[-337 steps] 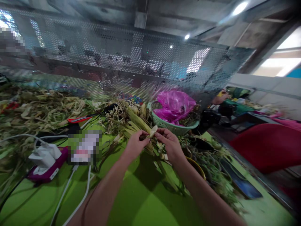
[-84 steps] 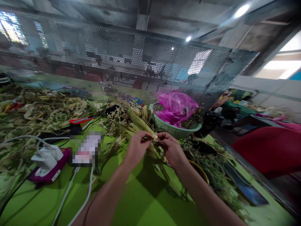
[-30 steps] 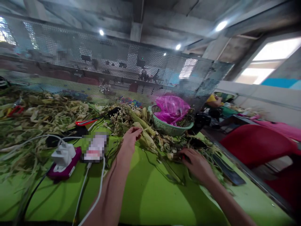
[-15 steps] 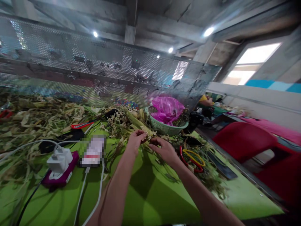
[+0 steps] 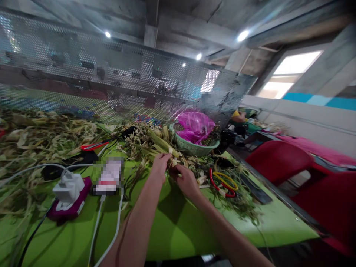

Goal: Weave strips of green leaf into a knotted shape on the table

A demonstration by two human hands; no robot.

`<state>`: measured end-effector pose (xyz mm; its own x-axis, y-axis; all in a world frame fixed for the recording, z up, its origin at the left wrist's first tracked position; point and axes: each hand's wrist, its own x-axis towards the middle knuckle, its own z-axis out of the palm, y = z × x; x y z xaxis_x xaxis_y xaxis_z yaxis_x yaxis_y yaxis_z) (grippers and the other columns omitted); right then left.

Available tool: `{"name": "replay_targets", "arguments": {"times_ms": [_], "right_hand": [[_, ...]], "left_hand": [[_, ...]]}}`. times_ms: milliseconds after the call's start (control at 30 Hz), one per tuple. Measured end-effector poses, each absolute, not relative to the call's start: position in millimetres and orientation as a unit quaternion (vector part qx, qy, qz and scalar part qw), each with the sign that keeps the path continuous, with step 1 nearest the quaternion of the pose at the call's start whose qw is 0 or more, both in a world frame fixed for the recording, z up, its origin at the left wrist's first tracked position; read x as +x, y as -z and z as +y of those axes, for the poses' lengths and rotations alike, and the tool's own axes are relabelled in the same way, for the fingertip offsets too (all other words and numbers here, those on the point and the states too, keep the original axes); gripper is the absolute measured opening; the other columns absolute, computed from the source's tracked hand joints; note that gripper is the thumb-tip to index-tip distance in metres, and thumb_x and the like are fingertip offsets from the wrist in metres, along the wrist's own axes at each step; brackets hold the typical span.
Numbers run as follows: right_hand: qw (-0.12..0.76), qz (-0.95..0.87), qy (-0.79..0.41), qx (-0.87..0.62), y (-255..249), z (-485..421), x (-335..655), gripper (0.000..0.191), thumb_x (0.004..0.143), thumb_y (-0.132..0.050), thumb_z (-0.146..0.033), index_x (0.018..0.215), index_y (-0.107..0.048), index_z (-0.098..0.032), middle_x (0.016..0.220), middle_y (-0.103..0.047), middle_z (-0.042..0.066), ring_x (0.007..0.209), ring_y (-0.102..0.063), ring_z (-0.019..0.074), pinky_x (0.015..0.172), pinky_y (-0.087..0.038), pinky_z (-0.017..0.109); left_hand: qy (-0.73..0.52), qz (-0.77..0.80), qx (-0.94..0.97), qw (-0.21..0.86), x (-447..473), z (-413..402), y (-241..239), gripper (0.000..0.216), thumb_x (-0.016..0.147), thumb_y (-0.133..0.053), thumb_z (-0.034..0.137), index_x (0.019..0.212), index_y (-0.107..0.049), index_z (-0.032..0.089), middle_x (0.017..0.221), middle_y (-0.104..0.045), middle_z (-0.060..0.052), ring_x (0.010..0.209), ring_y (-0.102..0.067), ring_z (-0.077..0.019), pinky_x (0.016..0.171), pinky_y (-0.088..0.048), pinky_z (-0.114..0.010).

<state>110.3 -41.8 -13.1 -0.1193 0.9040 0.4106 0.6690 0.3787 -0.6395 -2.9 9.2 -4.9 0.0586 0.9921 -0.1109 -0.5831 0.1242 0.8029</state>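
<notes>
Left hand (image 5: 160, 166) pinched nearly closed on the husk bundle (image 5: 164, 143) at its fingertips, probably steadying it for the right hand (image 5: 184, 179), curled just beside, hold hidden; red-and-yellow loops (image 5: 212, 180) right of that, seemingly for easy reach.

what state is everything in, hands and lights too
Dry husks: bunched, withered
Left hand: fingers pinched at the husks
Right hand: fingers curled beside it, grip hidden
Green basket: upright
Pink bag: crumpled, in the basket
White plugs: seated in the purple power strip
Phone: white cable attached, screen blurred
Red loop, yellow loop: lying among stems
Ceiling lights: lit
</notes>
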Motion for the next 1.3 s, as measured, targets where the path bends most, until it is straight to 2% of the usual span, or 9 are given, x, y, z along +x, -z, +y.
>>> {"name": "replay_targets", "arguments": {"times_ms": [167, 300, 500, 633, 833, 967, 1100, 1200, 1300], "right_hand": [[0.381, -0.741, -0.163, -0.529, 2.0, -51.1, 127.7, 0.014, 0.081, -0.058, -0.026, 0.087, -0.071, -0.024, 0.088, -0.072, 0.003, 0.082, -0.061, 0.0219, 0.077, -0.044, 0.033], [0.460, -0.663, -0.178, -0.563, -9.9, -42.6, 163.4, 0.018, 0.080, -0.063, -0.037, 0.086, -0.071, -0.023, 0.084, -0.070, 0.003, 0.079, -0.061, 0.0212, 0.077, -0.045, 0.033], [0.547, -0.569, -0.301, -0.535, -28.6, -35.1, 172.2, 0.025, 0.074, -0.070, -0.042, 0.085, -0.070, -0.020, 0.083, -0.070, 0.003, 0.081, -0.061, 0.0189, 0.080, -0.045, 0.032], [0.539, -0.579, -0.336, -0.512, -27.9, -31.9, 151.6, 0.029, 0.071, -0.072, -0.043, 0.086, -0.069, -0.019, 0.081, -0.068, 0.002, 0.076, -0.059, 0.0164, 0.075, -0.044, 0.029], [0.568, -0.547, -0.336, -0.514, -16.7, -26.9, 149.4, 0.026, 0.067, -0.075, -0.042, 0.069, -0.063, -0.018, 0.063, -0.059, -0.004, 0.061, -0.051, 0.0123, 0.062, -0.039, 0.025], [0.554, -0.529, -0.403, -0.500, -13.9, -32.3, 158.4, 0.026, 0.069, -0.073, -0.043, 0.068, -0.062, -0.018, 0.063, -0.061, -0.003, 0.059, -0.052, 0.0122, 0.061, -0.040, 0.025], [0.540, -0.532, -0.399, -0.516, -12.6, -34.3, 172.9, 0.024, 0.070, -0.072, -0.042, 0.077, -0.067, -0.019, 0.070, -0.065, 0.000, 0.066, -0.058, 0.0142, 0.069, -0.044, 0.027], [0.531, -0.555, -0.330, -0.549, -13.5, -33.2, 191.4, 0.025, 0.071, -0.069, -0.040, 0.086, -0.069, -0.019, 0.078, -0.069, 0.002, 0.074, -0.062, 0.0171, 0.074, -0.046, 0.030], [0.404, -0.655, -0.215, -0.602, -16.5, -32.5, 211.1, 0.021, 0.074, -0.065, -0.036, 0.085, -0.070, -0.020, 0.079, -0.070, 0.002, 0.075, -0.062, 0.0186, 0.072, -0.045, 0.030]], "left_hand": [[-0.598, 0.350, 0.325, 0.643, -6.7, 9.8, -0.4, 0.030, 0.057, -0.075, 0.040, 0.063, -0.057, 0.016, 0.056, -0.051, 0.004, 0.051, -0.044, -0.0080, 0.050, -0.034, -0.022], [-0.590, 0.351, 0.340, 0.643, -8.5, 6.4, -9.0, 0.028, 0.060, -0.074, 0.038, 0.062, -0.056, 0.017, 0.056, -0.049, 0.004, 0.052, -0.043, -0.0080, 0.054, -0.037, -0.022], [-0.564, 0.374, 0.449, 0.584, -5.9, 5.0, -7.7, 0.019, 0.068, -0.068, 0.032, 0.063, -0.058, 0.017, 0.057, -0.050, 0.003, 0.055, -0.043, -0.0102, 0.056, -0.034, -0.024], [-0.522, 0.368, 0.566, 0.521, -3.0, 4.9, -3.8, 0.015, 0.070, -0.065, 0.029, 0.065, -0.059, 0.016, 0.058, -0.054, 0.002, 0.058, -0.045, -0.0111, 0.057, -0.034, -0.024], [-0.450, 0.337, 0.634, 0.531, 1.7, 4.1, -0.9, 0.011, 0.073, -0.062, 0.023, 0.077, -0.062, 0.013, 0.071, -0.062, 0.000, 0.068, -0.053, -0.0127, 0.069, -0.040, -0.025], [-0.431, 0.332, 0.644, 0.538, 5.7, 2.5, 2.8, 0.009, 0.072, -0.062, 0.021, 0.077, -0.060, 0.014, 0.075, -0.063, -0.002, 0.070, -0.054, -0.0131, 0.070, -0.041, -0.024], [-0.441, 0.350, 0.625, 0.541, 6.1, 2.6, 3.4, 0.008, 0.072, -0.063, 0.020, 0.076, -0.059, 0.014, 0.071, -0.060, -0.001, 0.068, -0.053, -0.0126, 0.068, -0.041, -0.024], [-0.458, 0.386, 0.591, 0.541, 3.2, 4.2, 2.5, 0.006, 0.070, -0.063, 0.017, 0.073, -0.058, 0.015, 0.068, -0.059, 0.000, 0.064, -0.051, -0.0119, 0.065, -0.039, -0.024], [-0.475, 0.391, 0.556, 0.558, 0.3, 3.3, -0.3, 0.007, 0.071, -0.063, 0.019, 0.073, -0.058, 0.015, 0.067, -0.060, -0.001, 0.062, -0.051, -0.0117, 0.062, -0.038, -0.024]]}}
